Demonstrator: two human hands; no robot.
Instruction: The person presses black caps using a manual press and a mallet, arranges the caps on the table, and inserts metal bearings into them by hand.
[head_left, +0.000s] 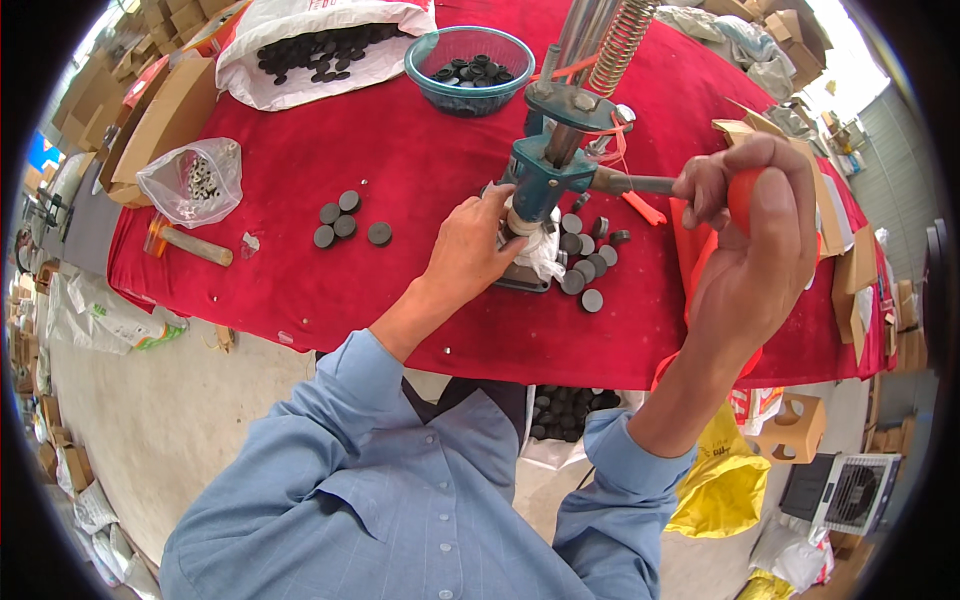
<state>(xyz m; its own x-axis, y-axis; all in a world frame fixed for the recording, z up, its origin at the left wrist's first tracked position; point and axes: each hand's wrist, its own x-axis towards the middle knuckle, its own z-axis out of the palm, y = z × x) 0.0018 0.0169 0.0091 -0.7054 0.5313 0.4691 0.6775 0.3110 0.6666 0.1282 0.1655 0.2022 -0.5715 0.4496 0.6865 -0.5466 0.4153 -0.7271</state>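
A green hand-operated press (548, 175) stands on the red cloth, a spring and steel columns rising above it. My right hand (750, 225) is wrapped around the red knob (741, 200) at the end of its steel lever (640, 184). At the foot of the ram, my left hand (470, 243) has thumb and fingers closed in on the pressing spot; what they hold is hidden. White plastic (541, 256) is bunched at the press base. Just right of it lie several round black discs (585, 262), and a smaller group of discs (345, 226) lies to the left.
Black parts fill a teal basket (470, 100) and a white sack (330, 65) at the back. A clear bag of small parts (195, 182) and a hammer (190, 242) lie at left. Cardboard boxes (850, 285) stand at right. Below the table edge sits a sack of black discs (570, 412).
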